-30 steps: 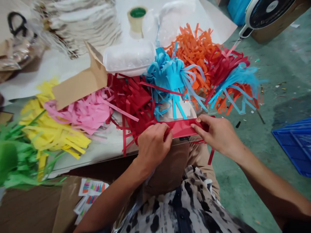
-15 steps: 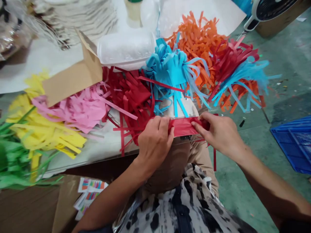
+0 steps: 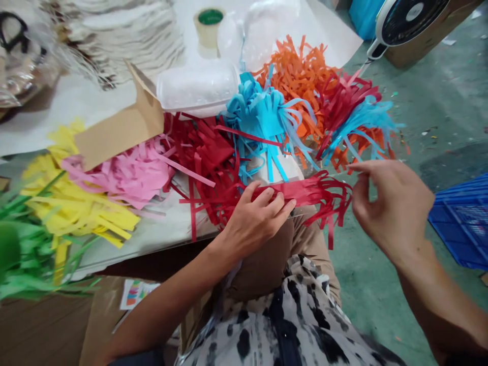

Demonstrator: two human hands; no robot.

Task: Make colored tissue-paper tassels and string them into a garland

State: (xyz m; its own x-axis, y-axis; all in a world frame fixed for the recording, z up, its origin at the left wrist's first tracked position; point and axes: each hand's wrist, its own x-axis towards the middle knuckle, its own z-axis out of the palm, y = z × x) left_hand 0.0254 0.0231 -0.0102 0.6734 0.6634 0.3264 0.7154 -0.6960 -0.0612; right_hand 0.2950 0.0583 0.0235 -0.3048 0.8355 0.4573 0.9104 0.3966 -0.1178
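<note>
A red paper fringe (image 3: pixel 301 190) lies at the table's front edge, its cut strips hanging over the right side. My left hand (image 3: pixel 261 208) presses on its left part, fingers curled over the paper. To the right of the strips, above the floor, my right hand (image 3: pixel 392 208) is closed in a pinch. A faint pale line runs from its fingertips toward the fringe; what it is I cannot make out. Close by on the table are a dark red paper fringe pile (image 3: pixel 206 157) and a light blue fringe (image 3: pixel 263 117).
Pink (image 3: pixel 133 170), yellow (image 3: pixel 76 198), green (image 3: pixel 38 249) and orange fringes (image 3: pixel 301 76) surround the work. Behind them are a cardboard flap (image 3: pixel 122 129), a clear plastic tray (image 3: pixel 198 86) and a tape roll (image 3: pixel 209 28). A fan (image 3: pixel 412 18) and a blue crate (image 3: pixel 465 223) stand right.
My right hand has let go of the red paper's end and moved right, closed in a pinch. The red strips now hang loose. My left hand has slid slightly right along the paper.
</note>
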